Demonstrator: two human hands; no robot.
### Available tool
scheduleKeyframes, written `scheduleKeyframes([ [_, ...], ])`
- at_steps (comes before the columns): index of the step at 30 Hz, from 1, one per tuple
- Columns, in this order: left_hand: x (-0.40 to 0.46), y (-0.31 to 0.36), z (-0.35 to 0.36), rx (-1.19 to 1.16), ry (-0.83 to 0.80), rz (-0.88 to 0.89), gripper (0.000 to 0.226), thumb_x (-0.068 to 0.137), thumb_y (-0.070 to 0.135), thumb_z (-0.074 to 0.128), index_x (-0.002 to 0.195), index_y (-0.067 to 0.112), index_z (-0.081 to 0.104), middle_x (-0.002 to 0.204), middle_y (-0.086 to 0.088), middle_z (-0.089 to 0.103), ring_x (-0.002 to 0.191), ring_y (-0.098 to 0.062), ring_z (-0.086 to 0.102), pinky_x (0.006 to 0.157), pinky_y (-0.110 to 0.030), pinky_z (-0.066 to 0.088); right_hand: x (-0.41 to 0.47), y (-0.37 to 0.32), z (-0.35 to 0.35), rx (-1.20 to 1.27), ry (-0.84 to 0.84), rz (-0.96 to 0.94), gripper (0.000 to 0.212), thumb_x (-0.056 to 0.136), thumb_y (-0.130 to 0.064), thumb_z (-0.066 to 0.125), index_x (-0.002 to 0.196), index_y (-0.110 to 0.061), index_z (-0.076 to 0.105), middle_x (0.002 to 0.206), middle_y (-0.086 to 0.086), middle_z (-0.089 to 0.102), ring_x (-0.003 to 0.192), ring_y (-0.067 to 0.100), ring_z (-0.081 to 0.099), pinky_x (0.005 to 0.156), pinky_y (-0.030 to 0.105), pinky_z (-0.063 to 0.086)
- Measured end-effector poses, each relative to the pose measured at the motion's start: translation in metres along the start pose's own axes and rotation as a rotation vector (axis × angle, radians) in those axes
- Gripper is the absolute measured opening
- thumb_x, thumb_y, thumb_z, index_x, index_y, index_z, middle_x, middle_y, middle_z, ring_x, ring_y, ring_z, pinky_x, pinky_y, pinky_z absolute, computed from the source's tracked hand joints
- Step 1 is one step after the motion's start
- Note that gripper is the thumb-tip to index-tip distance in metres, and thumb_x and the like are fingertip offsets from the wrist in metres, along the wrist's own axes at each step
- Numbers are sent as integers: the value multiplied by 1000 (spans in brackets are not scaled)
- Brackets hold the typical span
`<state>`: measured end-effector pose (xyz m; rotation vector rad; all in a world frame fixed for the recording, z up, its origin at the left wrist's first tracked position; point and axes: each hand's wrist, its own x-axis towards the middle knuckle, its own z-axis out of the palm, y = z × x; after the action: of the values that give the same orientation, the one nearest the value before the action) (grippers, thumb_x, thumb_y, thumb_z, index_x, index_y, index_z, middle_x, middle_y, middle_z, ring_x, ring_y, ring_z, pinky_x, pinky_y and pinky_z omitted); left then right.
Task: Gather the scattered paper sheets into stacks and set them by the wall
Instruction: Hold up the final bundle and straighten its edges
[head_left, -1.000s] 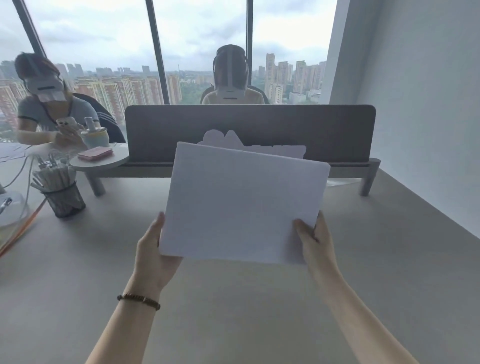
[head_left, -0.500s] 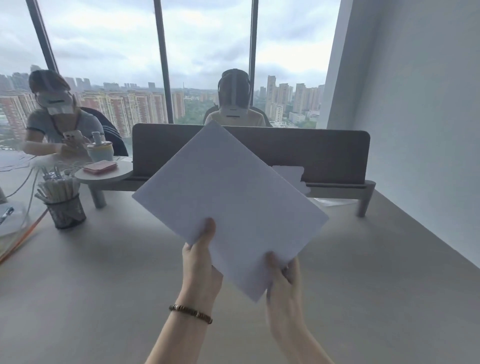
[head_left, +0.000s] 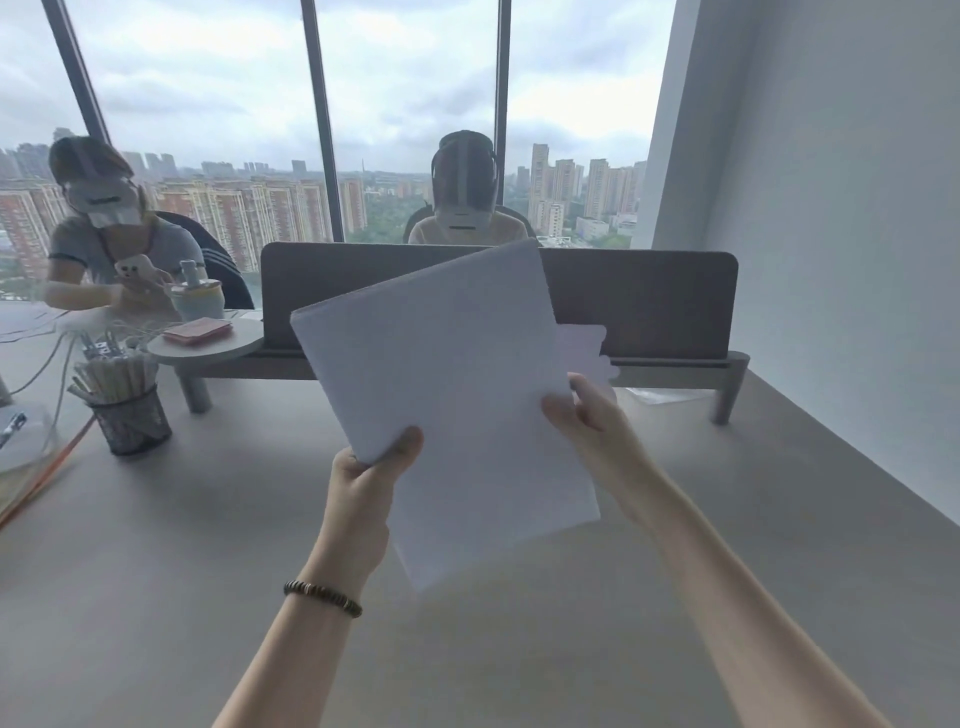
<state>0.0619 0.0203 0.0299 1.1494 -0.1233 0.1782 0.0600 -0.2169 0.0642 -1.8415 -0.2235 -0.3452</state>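
Turning the paper stack (head_left: 447, 395) from its diamond tilt of half a second ago toward upright, probably squaring it for setting by the wall (head_left: 841, 218). Held above the desk (head_left: 156, 597), left hand (head_left: 363, 483) pinching its left edge, right hand (head_left: 592, 415) gripping its right edge.

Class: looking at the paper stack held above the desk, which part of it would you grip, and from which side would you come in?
Grip the stack of paper on its two long side edges, one hand from each side, as the left hand and right hand do now. It is thin, broad and floppy, tilted in the air over the desk, so opposite edges probably keep the sheets squared.
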Motion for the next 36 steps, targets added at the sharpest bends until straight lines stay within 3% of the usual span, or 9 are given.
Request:
scheduleKeyframes([
  [3,0,-5,0,56,-26,30,11,80,10,77,90,6,79,98,-15,77,90,-30,73,88,-50,56,-2,11,15,72,57,27,14,108,-21,43,102,-11,49,74,-24,62,64,-18,56,69,9,45],
  [8,3,-12,-7,129,-42,22,7,79,9,81,86,10,82,92,-12,78,83,-26,73,83,-46,57,-13,39,27,120,125,63,28,95,-48,45,114,-31,59,105,-7,72,102,16,65,100,57,49],
  [11,1,-26,-12,185,-55,-34,20,71,19,83,88,10,82,95,-15,79,89,-32,75,85,-51,58,-27,55,36,109,198,72,24,98,-41,44,115,-48,58,106,-11,72,101,13,65,99,48,50],
  [15,-5,-45,-15,257,-30,-74,23,71,21,88,89,8,81,95,-14,79,96,-37,74,85,-51,58,-39,74,41,139,200,96,27,99,-37,45,118,-26,61,111,4,72,109,32,67,100,61,49],
  [19,-1,-45,-16,280,-22,-32,19,73,23,87,87,12,81,95,-11,80,88,-28,74,81,-44,58,-32,76,41,154,252,91,21,105,-25,46,110,-37,63,102,-15,73,96,6,67,91,34,51],
  [22,-4,-50,-18,272,-21,-103,20,77,20,85,90,6,80,95,-12,80,97,-36,74,82,-47,59,-35,82,45,137,225,167,32,107,-22,45,113,-51,59,108,-33,70,102,-13,63,94,28,48],
  [27,-3,-50,-4,295,-76,-112,22,74,27,82,90,12,82,98,-14,79,91,-29,75,84,-48,59,-36,84,28,132,286,175,20,102,-24,51,104,-38,65,100,-19,74,97,7,69,89,36,52],
  [32,-12,-63,34,238,-94,-132,6,87,15,74,92,14,79,87,3,80,79,-8,74,67,-23,57,-40,83,-7,113,391,154,13,91,-34,54,96,-24,62,93,3,74,81,17,67,75,39,51],
  [36,-20,-82,79,204,-60,-171,10,88,20,75,95,14,77,94,-3,80,87,-20,74,76,-37,59,-48,93,-54,56,431,179,18,101,-16,46,91,-18,62,82,7,65,74,18,55,68,35,41],
])
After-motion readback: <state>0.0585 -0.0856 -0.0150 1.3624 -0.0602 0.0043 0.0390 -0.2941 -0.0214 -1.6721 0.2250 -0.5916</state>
